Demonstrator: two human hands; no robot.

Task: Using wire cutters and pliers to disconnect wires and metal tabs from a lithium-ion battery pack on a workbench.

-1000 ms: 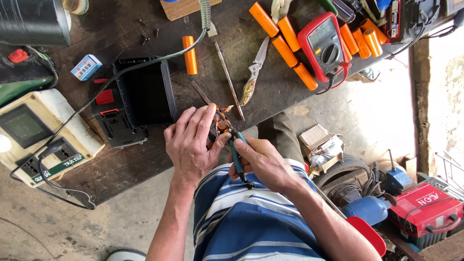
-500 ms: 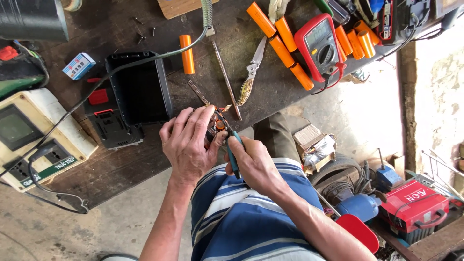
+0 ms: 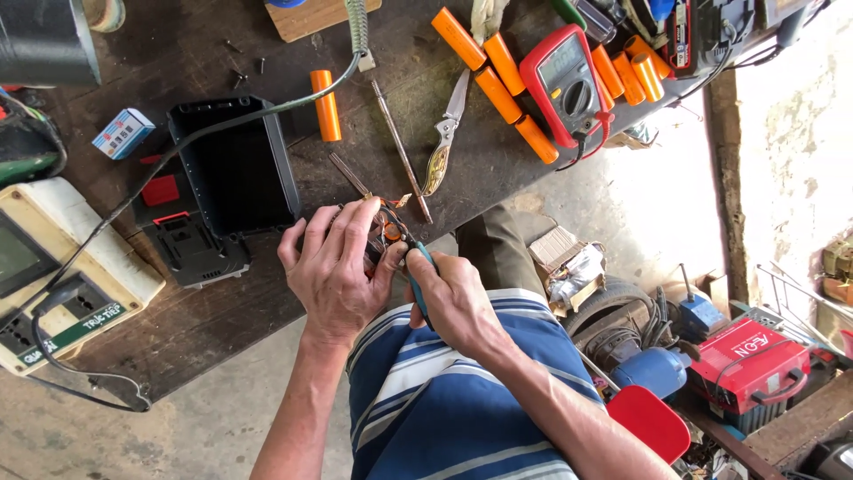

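Dark wooden workbench [image 3: 222, 329] over sunlit concrete floor [image 3: 657, 204].

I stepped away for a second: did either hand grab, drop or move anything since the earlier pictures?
No visible change. The left hand still grips the small orange part, and the right hand still holds the teal-handled tool against it. The black case and multimeter stay put.

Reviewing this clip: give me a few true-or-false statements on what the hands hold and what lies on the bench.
1. The left hand grips a small part with orange in it at the bench edge. True.
2. The right hand holds a teal-handled tool. True.
3. The red multimeter lies on the floor. False: it lies on the workbench.
4. The black open case holds orange cylinders. False: it looks empty; one orange cylinder lies beside it.
5. The folding knife is closed. False: its blade is out.
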